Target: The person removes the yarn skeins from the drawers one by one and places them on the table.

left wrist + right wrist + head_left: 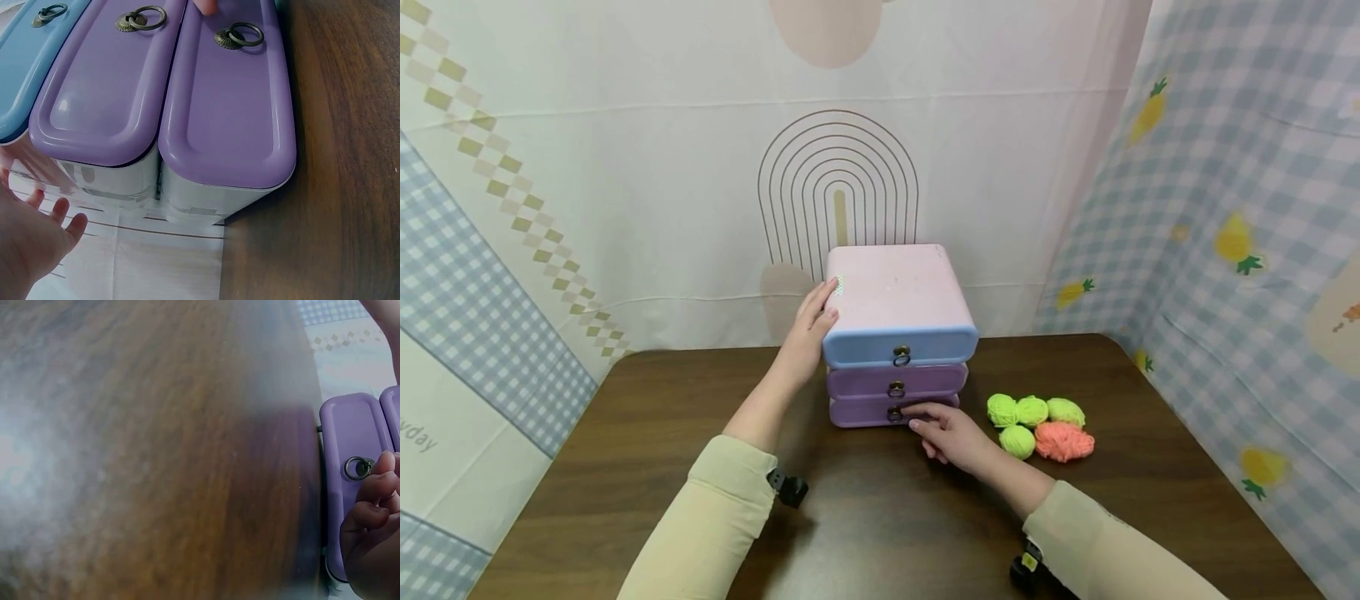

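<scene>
A small three-drawer cabinet has a pink top, a blue upper drawer and two purple drawers beneath. Each drawer front carries a bronze ring pull. My left hand rests against the cabinet's left side, its fingers extended up to the top edge. At the bottom purple drawer, my right hand reaches in from the right, index fingertip right at the ring pull. The other fingers of that hand are loosely bent. All drawers look closed.
Several lime-green yarn balls and one coral yarn ball lie right of the cabinet on the dark wooden table. Patterned cloth hangs behind and along both sides.
</scene>
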A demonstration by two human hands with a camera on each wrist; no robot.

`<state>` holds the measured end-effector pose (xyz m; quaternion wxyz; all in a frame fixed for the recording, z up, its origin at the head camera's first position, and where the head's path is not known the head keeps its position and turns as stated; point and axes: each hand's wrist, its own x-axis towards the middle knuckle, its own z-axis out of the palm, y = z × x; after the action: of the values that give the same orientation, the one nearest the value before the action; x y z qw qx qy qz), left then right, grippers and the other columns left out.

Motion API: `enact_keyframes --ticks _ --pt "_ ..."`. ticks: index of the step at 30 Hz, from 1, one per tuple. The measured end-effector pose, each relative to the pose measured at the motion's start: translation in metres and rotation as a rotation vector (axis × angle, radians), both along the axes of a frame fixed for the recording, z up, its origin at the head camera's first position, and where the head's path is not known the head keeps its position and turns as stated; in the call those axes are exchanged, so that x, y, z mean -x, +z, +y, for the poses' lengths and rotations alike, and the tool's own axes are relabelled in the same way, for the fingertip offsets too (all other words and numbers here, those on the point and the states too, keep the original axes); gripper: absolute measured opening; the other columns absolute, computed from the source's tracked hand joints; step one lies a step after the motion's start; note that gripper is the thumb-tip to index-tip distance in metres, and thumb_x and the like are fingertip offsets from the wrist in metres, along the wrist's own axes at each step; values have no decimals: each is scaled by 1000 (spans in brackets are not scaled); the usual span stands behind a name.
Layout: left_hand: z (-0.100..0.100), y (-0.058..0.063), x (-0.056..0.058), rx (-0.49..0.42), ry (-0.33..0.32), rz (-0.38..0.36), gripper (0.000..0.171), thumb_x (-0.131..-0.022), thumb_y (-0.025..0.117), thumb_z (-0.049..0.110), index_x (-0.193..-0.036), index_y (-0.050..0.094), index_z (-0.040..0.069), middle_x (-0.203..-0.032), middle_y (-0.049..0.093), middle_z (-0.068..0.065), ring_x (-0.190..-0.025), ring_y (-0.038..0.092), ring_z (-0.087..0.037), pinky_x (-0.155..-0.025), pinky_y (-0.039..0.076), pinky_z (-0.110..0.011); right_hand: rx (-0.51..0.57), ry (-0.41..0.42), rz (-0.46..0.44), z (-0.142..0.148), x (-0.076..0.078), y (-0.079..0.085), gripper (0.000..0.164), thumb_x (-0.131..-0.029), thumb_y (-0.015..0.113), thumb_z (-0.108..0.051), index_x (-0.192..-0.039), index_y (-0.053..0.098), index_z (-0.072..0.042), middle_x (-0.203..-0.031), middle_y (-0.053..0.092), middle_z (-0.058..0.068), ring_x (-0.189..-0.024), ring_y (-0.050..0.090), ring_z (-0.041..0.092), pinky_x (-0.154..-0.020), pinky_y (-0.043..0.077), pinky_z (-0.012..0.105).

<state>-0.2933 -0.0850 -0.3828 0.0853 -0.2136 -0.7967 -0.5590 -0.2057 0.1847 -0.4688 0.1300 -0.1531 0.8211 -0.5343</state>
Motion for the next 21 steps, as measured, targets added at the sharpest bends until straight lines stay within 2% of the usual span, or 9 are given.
enact_keyframes --ticks 13,21 --pt "0 1 -2 -14 -7 -10 56 -103 41 39 -156 32 26 -164 15 -11 -150 12 -27 -117 12 -57 -19 -16 -6 -2 2 -9 33 -101 58 -22 -129 61 -5 -58 53 1 -44 44 12 -42 39 26" --pt "-1 7 -5 -28 -33 -54 57 -103 42 29 -157 30 16 -164 12 -15 -150 9 -34 -117 10 -58 -1 -30 -40 -8 2 -12 32 -100 59 -21 -127 60 -3 -58 54 1 -43 43 11 -42 38 25"
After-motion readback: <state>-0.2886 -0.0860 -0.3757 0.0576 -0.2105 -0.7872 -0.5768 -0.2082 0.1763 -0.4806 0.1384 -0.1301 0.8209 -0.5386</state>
